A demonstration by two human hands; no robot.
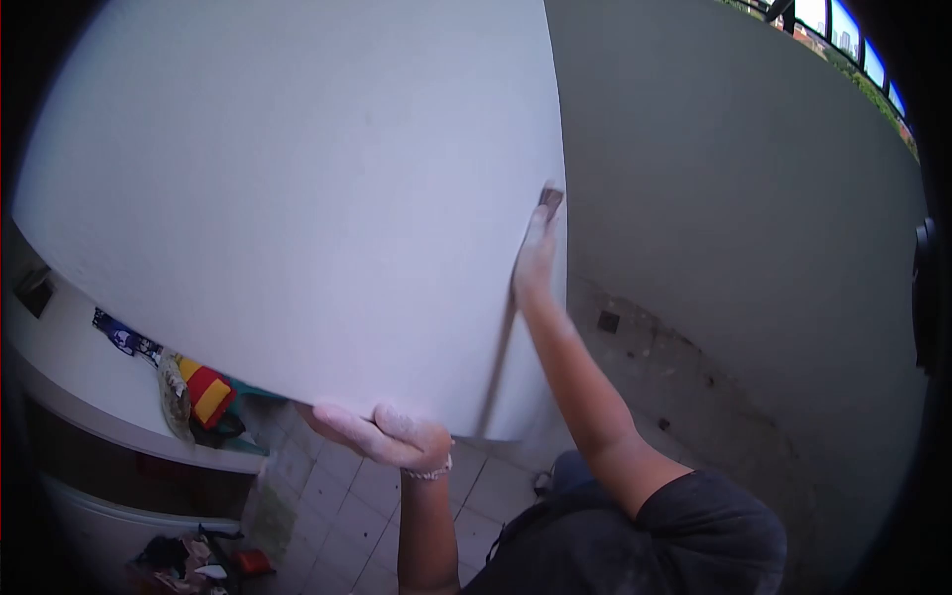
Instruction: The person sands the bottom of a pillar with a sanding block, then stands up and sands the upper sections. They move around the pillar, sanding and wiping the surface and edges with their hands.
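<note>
A large white smooth surface [297,198] fills the upper left and middle, ending in a straight lower edge and a right-hand edge. My right hand [536,253] lies against it near the right edge, dusted with white. Its fingers press a small brown flat piece [551,197], perhaps sandpaper, to the surface; most of that piece is covered. At the lower edge is my left hand [387,436], also dusty, with a bracelet [429,472] on the wrist. Its fingers stretch along the edge to the left, the thumb apart; their undersides are hidden.
A grey wall [734,169] rises on the right, with railings [833,40] above. Below lies a tiled floor [347,511] with dark specks. At left, a red-and-yellow cloth item [206,392] rests on a white ledge [89,347]. Mixed belongings [183,560] lie lower down.
</note>
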